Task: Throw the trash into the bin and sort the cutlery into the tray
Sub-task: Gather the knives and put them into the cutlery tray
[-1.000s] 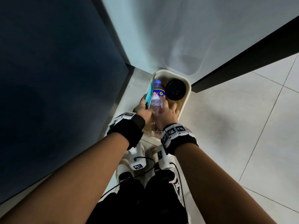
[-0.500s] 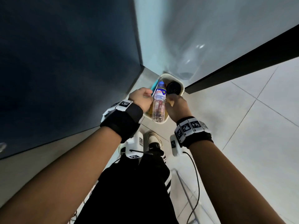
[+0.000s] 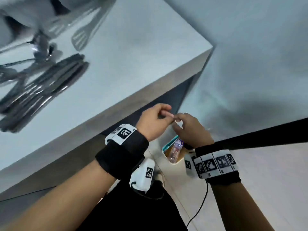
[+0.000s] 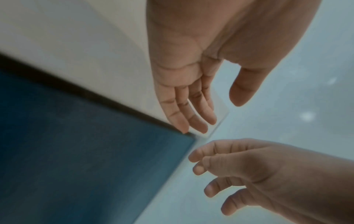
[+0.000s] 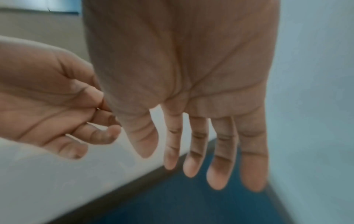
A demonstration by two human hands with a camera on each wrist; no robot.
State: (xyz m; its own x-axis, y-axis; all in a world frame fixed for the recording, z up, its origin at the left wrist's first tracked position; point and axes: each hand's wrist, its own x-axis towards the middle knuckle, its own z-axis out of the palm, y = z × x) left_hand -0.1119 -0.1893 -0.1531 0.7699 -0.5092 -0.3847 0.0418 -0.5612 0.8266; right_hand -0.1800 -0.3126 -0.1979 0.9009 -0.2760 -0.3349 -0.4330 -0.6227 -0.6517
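Note:
My left hand (image 3: pixel 166 112) and right hand (image 3: pixel 179 119) hover close together just below the table's edge, fingertips nearly touching, and both hold nothing. Their fingers are relaxed in the wrist views, on the left hand (image 4: pixel 220 115) and the right hand (image 5: pixel 182 166). Below them on the floor stands the cream bin (image 3: pixel 176 162). A clear plastic bottle (image 3: pixel 175 149) lies in it beside a teal piece of trash (image 3: pixel 168 144). A blurred pile of metal cutlery (image 3: pixel 38 90) and a slotted spatula (image 3: pixel 81 39) lie on the white table (image 3: pixel 133 55).
The table's corner juts out above and to the right of my hands. A dark panel runs under the tabletop. A black skirting band (image 3: pixel 266 132) crosses the wall on the right above pale floor tiles. Blurred grey shapes sit at the table's far left.
Both hands held the bottle over the bin; now it lies in the bin and the hands are empty and higher. My view has swung up to the table.

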